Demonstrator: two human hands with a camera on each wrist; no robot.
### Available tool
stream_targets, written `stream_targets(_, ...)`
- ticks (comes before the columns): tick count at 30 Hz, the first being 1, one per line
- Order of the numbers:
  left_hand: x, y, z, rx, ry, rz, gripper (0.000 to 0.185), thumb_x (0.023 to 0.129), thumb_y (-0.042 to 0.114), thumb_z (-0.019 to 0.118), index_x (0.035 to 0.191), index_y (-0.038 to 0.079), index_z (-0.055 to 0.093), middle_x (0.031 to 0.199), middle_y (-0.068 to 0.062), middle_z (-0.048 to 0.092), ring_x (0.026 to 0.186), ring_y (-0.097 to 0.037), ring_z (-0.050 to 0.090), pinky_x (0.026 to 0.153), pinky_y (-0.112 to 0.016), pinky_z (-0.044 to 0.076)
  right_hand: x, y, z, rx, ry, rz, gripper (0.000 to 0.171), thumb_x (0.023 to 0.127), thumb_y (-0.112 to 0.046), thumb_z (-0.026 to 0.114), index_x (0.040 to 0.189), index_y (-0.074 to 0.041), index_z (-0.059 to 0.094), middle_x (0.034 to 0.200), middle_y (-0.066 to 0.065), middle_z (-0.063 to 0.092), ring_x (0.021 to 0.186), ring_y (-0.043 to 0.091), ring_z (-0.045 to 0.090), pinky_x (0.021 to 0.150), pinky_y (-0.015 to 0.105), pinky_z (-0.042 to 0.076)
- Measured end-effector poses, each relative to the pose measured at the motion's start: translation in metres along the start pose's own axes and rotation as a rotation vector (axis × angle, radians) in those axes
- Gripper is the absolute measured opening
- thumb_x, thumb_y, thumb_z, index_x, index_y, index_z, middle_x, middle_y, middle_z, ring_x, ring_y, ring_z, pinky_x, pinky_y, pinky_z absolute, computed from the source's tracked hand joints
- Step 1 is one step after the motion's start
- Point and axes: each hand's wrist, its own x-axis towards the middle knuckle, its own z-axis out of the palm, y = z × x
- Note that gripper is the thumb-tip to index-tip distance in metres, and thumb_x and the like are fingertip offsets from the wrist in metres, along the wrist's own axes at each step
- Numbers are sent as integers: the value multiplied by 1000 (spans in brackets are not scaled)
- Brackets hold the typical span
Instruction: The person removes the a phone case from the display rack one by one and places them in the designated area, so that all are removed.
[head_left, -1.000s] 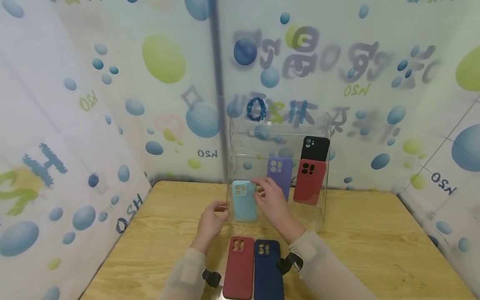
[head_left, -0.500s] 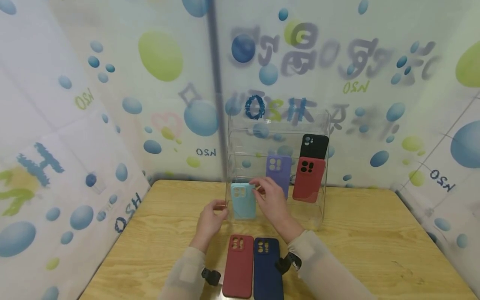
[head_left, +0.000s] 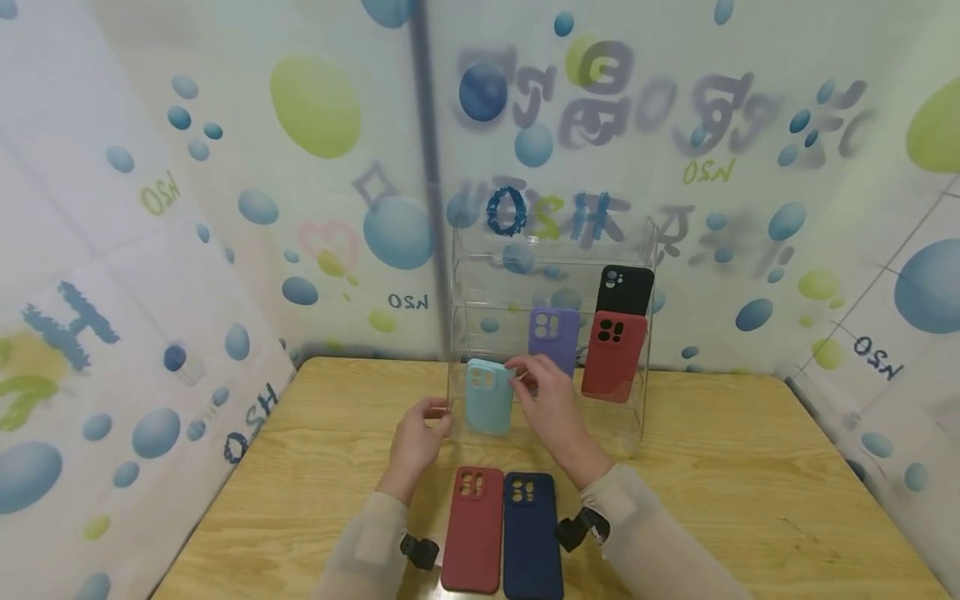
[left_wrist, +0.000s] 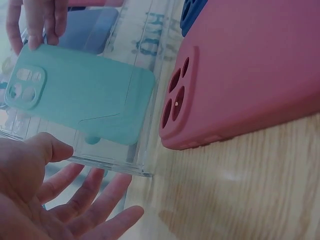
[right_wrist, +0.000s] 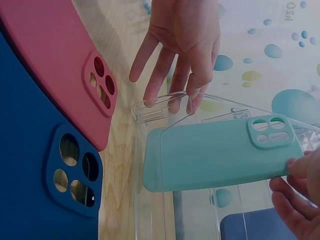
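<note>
On the wooden surface (head_left: 712,500) stands a clear acrylic rack (head_left: 551,333) with stepped tiers — purple (head_left: 553,333), red (head_left: 613,354) and black (head_left: 625,287) cases lean on its upper steps. At its foot lie a dark red case (head_left: 472,529) and a navy case (head_left: 531,537), side by side. The teal case (head_left: 489,396) leans on the lowest tier, the right hand (head_left: 551,408) pinching its top corner — a light grip. The left hand (head_left: 420,437) touches the rack's left edge, fingers relaxed, holding nothing. If the pinch slips, that case could tip forward off its tier.
</note>
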Motion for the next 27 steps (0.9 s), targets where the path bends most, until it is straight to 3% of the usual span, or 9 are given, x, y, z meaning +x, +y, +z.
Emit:
stream_targets(6, 0, -1, 0, 2, 1, -7, 29, 99, 18, 65, 126, 10, 67, 121, -14, 71, 84, -17, 73, 66, -27, 51, -4, 1, -5, 10, 7, 31, 21, 94, -5, 74, 112, -14, 74, 104, 5, 69, 87, 16, 71, 75, 30, 61)
stream_targets(14, 0, -1, -1, 12, 0, -2, 30, 100, 18, 64, 128, 10, 66, 123, -15, 70, 86, -19, 73, 66, -28, 51, -5, 6, -14, 31, 81, -19, 20, 92, -4, 76, 110, -13, 75, 98, 6, 69, 81, 17, 72, 71, 31, 61)
stream_targets(27, 0, 0, -1, 0, -6, 16, 30, 100, 17, 65, 128, 8, 66, 121, -17, 70, 87, -22, 74, 63, -27, 51, -10, 12, -44, 62, 167, 0, 20, 89, -2, 78, 106, -12, 75, 93, 5, 71, 74, 16, 71, 64, 25, 56)
